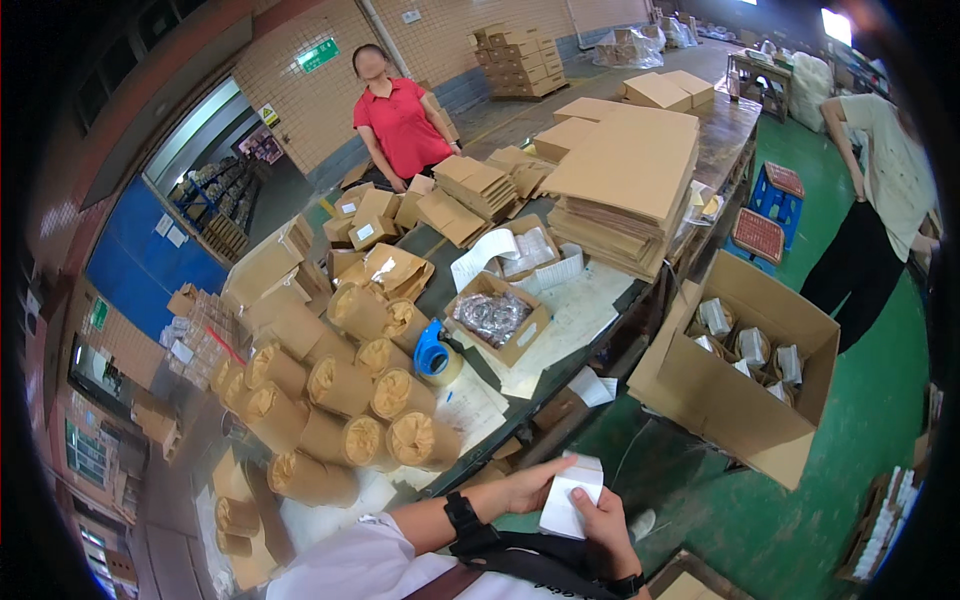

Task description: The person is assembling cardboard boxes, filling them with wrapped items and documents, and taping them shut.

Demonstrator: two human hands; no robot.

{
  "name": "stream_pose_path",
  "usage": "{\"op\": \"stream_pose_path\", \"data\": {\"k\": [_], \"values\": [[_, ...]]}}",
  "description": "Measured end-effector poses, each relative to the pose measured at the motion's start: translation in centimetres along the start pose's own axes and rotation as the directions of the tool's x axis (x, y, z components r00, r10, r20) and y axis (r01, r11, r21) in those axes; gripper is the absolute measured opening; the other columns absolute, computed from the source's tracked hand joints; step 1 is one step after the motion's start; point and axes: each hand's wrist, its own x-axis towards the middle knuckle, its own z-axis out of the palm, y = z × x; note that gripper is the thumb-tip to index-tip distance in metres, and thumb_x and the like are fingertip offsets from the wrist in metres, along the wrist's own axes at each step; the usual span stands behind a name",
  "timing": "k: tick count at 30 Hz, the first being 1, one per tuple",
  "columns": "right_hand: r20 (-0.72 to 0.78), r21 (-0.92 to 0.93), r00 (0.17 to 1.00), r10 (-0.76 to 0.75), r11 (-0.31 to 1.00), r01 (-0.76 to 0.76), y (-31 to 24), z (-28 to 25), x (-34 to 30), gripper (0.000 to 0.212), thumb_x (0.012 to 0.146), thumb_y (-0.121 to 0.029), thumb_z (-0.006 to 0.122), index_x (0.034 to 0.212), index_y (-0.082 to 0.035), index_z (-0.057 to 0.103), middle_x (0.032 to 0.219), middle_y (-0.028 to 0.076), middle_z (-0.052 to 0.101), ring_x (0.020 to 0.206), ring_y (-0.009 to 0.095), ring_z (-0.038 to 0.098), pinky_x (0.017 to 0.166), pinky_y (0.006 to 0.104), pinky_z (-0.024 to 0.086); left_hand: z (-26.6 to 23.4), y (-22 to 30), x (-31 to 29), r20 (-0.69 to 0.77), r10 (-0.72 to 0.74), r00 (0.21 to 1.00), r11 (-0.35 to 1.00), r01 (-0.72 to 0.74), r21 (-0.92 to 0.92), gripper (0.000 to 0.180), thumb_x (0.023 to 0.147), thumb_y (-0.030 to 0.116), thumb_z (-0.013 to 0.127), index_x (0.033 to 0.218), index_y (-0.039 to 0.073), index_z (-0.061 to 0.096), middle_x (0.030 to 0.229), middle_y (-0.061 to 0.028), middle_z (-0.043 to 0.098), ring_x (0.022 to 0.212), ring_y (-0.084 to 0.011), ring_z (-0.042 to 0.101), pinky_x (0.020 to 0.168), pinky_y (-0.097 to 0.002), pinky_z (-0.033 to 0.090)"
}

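Both of my hands are closed on a white stack of paper slips (568, 498), held low in front of my body beyond the table's near edge. My left hand (530, 487) grips its left side, and my right hand (603, 522) holds the lower right with the thumb on the top face. The upper edge of the stack curls a little; whether the slips are joined is too small to tell. To the right of my hands stands a large open carton (715, 405). Inside are several round packs topped with white paper bundles (752, 346).
Several brown paper-wrapped cylinders (400, 395) crowd the table's left part. A blue tape dispenser (432, 352) and a small box of clear-bagged parts (515, 345) lie beside them. Flat cardboard (625, 160) is stacked farther back. One person (400, 120) stands across the table, another (885, 180) at right.
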Motion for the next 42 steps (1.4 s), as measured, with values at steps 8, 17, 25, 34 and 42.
{"op": "stream_pose_path", "data": {"k": [8,17,25,34,42], "values": [[-0.002,0.15,0.993,0.116,0.982,-0.114,-0.3,-6.2,-4.9,0.035,0.09,-0.022,0.063,0.113,0.004,0.058,0.094,0.003,0.064,0.079,0.008,0.057,0.069,0.0211,0.045,3.3,-6.9,4.7,0.04,-0.112,0.993,0.988,0.115,-0.102,0.038,0.096,0.025,0.049,0.125,0.0,0.048,0.113,-0.0124,0.06,0.1,-0.0226,0.061,0.089,-0.0391,0.049],[0.027,0.172,0.96,0.28,0.944,-0.28,-2.3,-14.8,-10.7,0.032,0.092,-0.024,0.059,0.105,0.005,0.057,0.085,0.013,0.067,0.066,0.021,0.068,0.054,0.0278,0.055,9.7,-11.2,10.3,-0.003,0.044,0.999,0.993,-0.044,-0.11,0.038,0.097,0.026,0.048,0.126,0.001,0.046,0.114,-0.0124,0.058,0.102,-0.0244,0.059,0.086,-0.0404,0.051],[0.092,0.131,0.97,0.223,0.963,-0.234,-4.3,-18.4,-13.1,0.029,0.092,-0.021,0.059,0.104,0.005,0.057,0.085,0.013,0.067,0.064,0.019,0.067,0.056,0.0261,0.055,13.3,-14.0,11.6,-0.046,0.106,0.993,0.988,-0.111,-0.104,0.036,0.096,0.026,0.05,0.122,0.001,0.05,0.11,-0.0126,0.059,0.099,-0.025,0.06,0.084,-0.0404,0.052],[0.157,0.041,0.968,0.196,0.978,-0.205,-5.7,-20.0,-14.5,0.034,0.095,-0.029,0.053,0.101,0.004,0.058,0.081,0.012,0.066,0.063,0.018,0.066,0.055,0.0272,0.054,15.7,-15.9,12.0,-0.213,-0.033,0.977,0.996,0.049,0.073,0.038,0.093,0.034,0.054,0.112,0.001,0.057,0.097,-0.0115,0.065,0.081,-0.025,0.064,0.069,-0.0398,0.054],[-0.222,0.061,0.952,0.212,0.977,-0.203,-3.8,-29.1,-13.0,0.038,0.095,-0.038,0.049,0.107,-0.002,0.054,0.092,0.013,0.066,0.078,0.02,0.066,0.062,0.0318,0.053,9.1,-12.8,9.6,-0.327,0.114,0.938,0.947,-0.002,0.322,0.032,0.086,0.024,0.067,0.106,0.0,0.061,0.094,-0.0079,0.067,0.076,-0.0181,0.066,0.067,-0.035,0.055]]}}
